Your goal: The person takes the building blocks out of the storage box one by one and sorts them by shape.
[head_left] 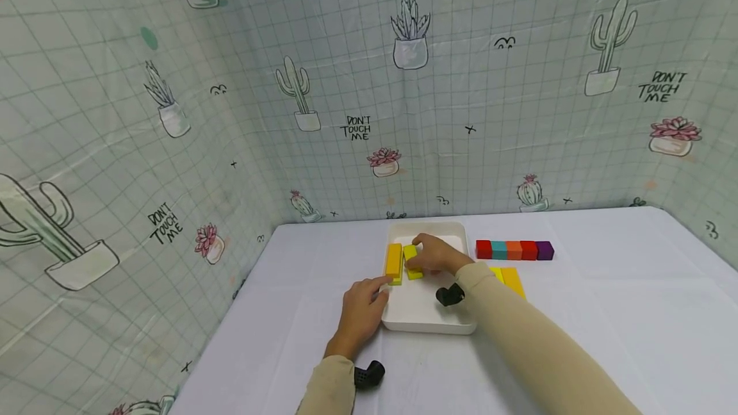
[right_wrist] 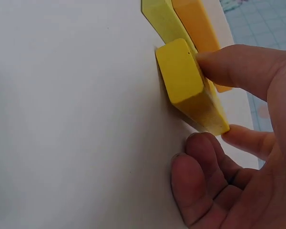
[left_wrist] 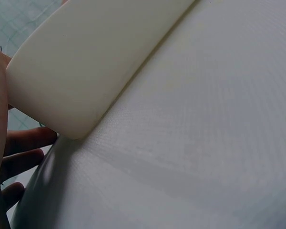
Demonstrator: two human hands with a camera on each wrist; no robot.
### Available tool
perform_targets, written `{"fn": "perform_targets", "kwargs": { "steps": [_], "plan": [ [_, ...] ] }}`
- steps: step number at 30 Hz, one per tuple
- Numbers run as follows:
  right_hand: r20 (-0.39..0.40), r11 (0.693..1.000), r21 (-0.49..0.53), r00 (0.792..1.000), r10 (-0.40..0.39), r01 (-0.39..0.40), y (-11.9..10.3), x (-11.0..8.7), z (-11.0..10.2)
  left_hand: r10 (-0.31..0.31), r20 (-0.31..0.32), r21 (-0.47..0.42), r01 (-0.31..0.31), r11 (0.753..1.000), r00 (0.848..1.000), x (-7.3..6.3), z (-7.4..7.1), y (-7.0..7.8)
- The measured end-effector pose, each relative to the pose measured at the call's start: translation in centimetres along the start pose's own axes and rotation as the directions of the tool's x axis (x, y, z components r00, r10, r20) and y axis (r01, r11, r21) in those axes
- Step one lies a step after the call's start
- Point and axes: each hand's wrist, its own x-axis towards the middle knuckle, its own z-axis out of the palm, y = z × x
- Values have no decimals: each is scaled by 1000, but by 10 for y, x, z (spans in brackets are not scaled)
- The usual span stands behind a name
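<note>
Inside the white tray (head_left: 423,322), my right hand (head_left: 436,253) pinches a yellow block (right_wrist: 181,71) between thumb and a finger. Its other fingers curl loosely beside the block in the right wrist view. Left of that block lies a yellow-orange block (head_left: 394,260) on top of a lighter yellow one (head_left: 397,282), along the tray's left wall. My left hand (head_left: 362,309) rests at the tray's left side, its forefinger reaching to the rim near the stacked blocks. In the left wrist view, several fingers (left_wrist: 31,140) stretch past the tray's corner.
A row of red, teal, orange and purple cubes (head_left: 514,250) lies right of the tray. More yellow blocks (head_left: 512,279) lie below the row, partly hidden by my right sleeve. The white table (head_left: 300,287) meets a patterned cloth backdrop behind and at the left.
</note>
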Motion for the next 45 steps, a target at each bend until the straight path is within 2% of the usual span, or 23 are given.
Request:
{"fn": "perform_targets", "kwargs": {
  "steps": [4,11,17,25,34,40,45],
  "plan": [
    [-11,999,42,1000,4,-4,1,0,-2,-3,3,2,3,1000,1000,1,0,2],
    [-76,996,85,997,12,-6,5,-4,-3,-1,13,-6,1,1000,1000,2,2,4],
    [-77,989,147,997,0,11,5,-15,-4,7,-6,-4,-7,1000,1000,-2,3,-1],
    [-98,946,323,995,-3,34,-1,-31,-21,37,-9,-2,-37,999,999,3,-2,1],
    [-137,879,471,990,-7,72,6,-62,-26,20,-10,20,-19,1000,1000,-1,0,0],
    [-164,868,492,986,11,72,20,-74,-26,15,-8,14,-15,1000,1000,-1,0,1],
    [-182,861,500,983,-4,96,26,-80,-31,5,-4,16,-5,1000,1000,-1,0,2]
  ]
}}
